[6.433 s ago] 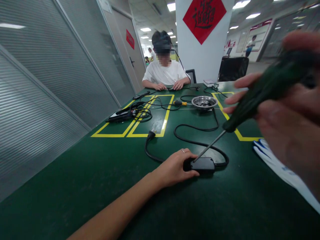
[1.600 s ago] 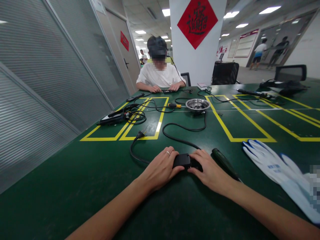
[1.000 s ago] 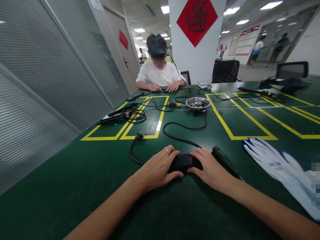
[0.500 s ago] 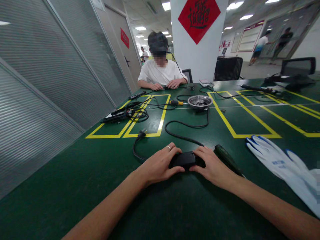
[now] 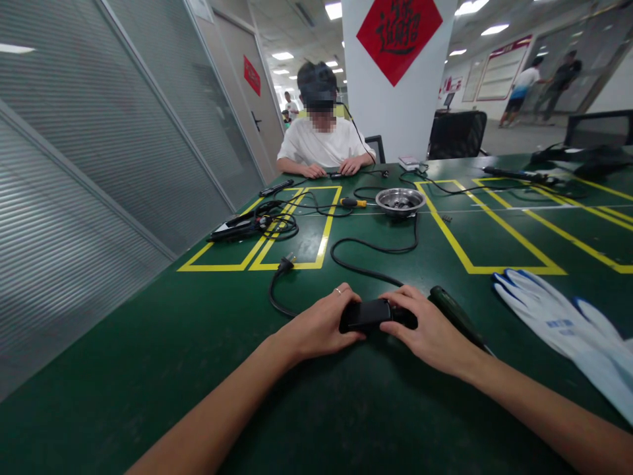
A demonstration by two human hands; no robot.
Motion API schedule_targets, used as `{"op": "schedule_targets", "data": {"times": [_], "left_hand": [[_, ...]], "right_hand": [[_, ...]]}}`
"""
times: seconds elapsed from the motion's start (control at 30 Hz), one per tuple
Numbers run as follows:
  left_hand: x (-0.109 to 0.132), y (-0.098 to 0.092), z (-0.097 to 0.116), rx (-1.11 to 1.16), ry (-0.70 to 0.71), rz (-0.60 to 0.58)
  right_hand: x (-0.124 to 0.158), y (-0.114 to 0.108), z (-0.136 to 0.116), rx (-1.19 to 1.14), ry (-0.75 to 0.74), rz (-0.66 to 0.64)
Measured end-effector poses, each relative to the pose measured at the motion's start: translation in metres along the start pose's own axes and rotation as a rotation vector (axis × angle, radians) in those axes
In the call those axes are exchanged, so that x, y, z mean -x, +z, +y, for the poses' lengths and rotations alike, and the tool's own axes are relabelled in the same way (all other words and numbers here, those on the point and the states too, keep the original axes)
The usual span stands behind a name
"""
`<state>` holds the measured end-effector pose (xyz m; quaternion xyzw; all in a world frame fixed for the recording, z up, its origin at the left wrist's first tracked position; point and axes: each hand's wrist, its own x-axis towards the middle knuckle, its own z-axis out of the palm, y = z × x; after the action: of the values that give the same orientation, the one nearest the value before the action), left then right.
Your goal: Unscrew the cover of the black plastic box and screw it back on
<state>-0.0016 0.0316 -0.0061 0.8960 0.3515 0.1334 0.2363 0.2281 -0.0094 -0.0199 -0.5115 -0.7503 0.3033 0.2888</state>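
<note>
Evidently small, rigid and light, the black adapter (image 5: pixel 364 315) sits pinched at its ends between left hand (image 5: pixel 316 326) and right hand (image 5: pixel 430 333); its trailing cord (image 5: pixel 366 247) may tug back.

Matt green felt table (image 5: pixel 148 369), shiny metal bowl (image 5: pixel 400 199)

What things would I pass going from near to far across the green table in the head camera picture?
Small black plastic box → black power plug on its cord → round shiny metal bowl → person in a white shirt at the far edge.
</note>
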Motion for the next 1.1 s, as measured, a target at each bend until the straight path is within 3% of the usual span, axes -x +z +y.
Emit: {"op": "schedule_targets", "data": {"times": [0.33, 0.6, 0.8, 0.93, 1.1], "left_hand": [[0.001, -0.004, 0.004, 0.008, 0.005, 0.018], [0.002, 0.001, 0.008, -0.192, -0.022, -0.002], [0.002, 0.003, 0.006, -0.238, -0.082, 0.017], [0.0, 0.003, 0.004, -0.237, -0.133, 0.051], [0.001, 0.004, 0.0, -0.257, -0.151, 0.103]], "right_hand": [[-0.002, -0.005, -0.001, -0.28, 0.054, 0.027], [0.005, -0.021, 0.011, -0.853, 0.192, 0.081], [0.024, -0.025, -0.004, -1.159, 0.36, 0.174], [0.034, -0.017, -0.006, -1.238, 0.474, 0.205], [0.033, -0.02, 0.013, -1.188, 0.489, 0.299]]}}
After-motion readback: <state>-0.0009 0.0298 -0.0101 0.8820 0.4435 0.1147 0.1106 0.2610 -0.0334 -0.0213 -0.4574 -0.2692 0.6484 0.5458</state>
